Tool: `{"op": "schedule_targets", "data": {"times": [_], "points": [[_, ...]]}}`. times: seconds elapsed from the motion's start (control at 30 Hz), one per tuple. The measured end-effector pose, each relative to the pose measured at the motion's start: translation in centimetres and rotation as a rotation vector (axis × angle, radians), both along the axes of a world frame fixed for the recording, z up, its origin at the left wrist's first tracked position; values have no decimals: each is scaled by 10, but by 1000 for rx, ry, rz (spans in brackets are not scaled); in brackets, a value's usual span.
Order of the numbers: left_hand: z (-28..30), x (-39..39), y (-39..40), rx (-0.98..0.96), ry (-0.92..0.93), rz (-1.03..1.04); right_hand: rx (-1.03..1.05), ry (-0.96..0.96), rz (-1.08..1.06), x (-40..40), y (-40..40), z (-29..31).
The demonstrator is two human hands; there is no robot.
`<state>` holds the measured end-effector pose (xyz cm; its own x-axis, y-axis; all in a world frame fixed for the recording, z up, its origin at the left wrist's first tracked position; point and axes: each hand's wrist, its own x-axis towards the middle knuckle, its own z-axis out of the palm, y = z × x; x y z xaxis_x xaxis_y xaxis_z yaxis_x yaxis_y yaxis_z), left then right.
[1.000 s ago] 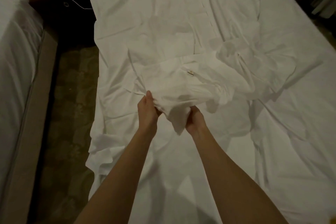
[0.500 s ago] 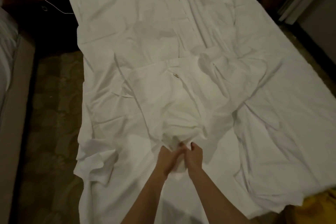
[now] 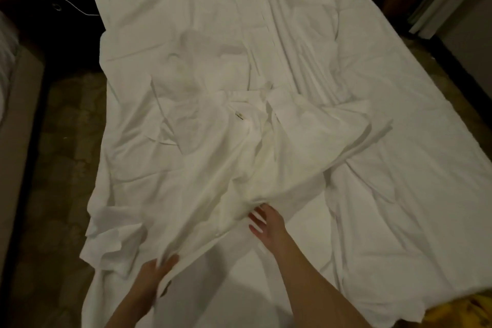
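White cloth (image 3: 234, 168), a loose piece with a small label (image 3: 239, 115) near its far edge, lies rumpled across the middle of the bed (image 3: 412, 208), with its near end towards the person. The left hand (image 3: 157, 274) has the near corner at the bed's left side. Its grip looks pinched on the hem, fingers curled over the fabric and the thumb hidden beneath. The right hand (image 3: 269, 226) lies further in, its grip spread, with straight fingers touching a bunched fold and holding nothing.

With only one corner held, a pull would probably drag the cloth askew and deepen the creases instead of flattening it. Everything is white on white in dim light, so either hand could easily catch the bed's own sheet along with the cloth. That would tug the sheet off the left edge, where it already sags toward the carpet (image 3: 66, 168).
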<state>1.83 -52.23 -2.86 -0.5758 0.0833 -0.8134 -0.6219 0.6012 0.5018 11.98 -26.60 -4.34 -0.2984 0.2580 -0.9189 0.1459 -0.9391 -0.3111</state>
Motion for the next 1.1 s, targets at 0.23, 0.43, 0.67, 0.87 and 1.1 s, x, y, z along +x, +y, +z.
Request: {"op": "schedule_targets", "data": {"times": [0.23, 0.43, 0.67, 0.87, 1.1], "points": [[-14, 63, 57, 244, -134, 399, 332, -341, 15, 19, 90, -18], [-44, 125, 194, 418, -218, 573, 668, -342, 183, 48, 197, -5], [5, 96, 353, 374, -517, 239, 750, -376, 550, 18, 269, -7], [11, 21, 438, 475, -210, 314, 832, -116, 75, -27, 333, 24], [18, -16, 534, 545, -119, 36, 703, 118, -232, -102, 458, 81]]}}
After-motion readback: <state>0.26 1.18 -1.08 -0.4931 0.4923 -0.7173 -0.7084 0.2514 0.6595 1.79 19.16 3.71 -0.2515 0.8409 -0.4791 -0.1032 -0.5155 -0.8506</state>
